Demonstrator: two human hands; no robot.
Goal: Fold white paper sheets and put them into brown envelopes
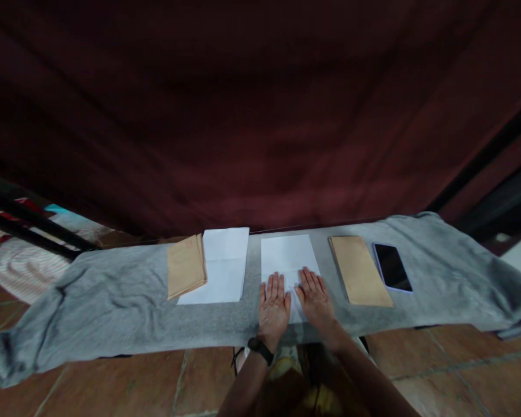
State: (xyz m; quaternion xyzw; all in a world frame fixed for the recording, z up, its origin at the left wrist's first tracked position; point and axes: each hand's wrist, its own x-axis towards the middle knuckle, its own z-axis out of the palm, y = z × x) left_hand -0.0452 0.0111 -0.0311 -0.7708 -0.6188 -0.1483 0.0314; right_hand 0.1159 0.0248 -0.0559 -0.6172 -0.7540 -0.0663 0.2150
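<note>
Both hands lie flat on a white sheet of paper [289,255] in the middle of a narrow surface draped with grey cloth [113,301]. My left hand [273,307], a black watch on its wrist, presses the sheet's near left part with fingers stretched out. My right hand [315,298] lies beside it, fingers spread, on the near right part. Neither hand holds anything.
Left of the sheet lies a stack of white paper [223,266] with brown envelopes [185,266] overlapping its left edge. To the right are another brown envelope [359,269] and a dark phone [392,266]. A dark red curtain [260,116] hangs behind. Below is tiled floor [113,382].
</note>
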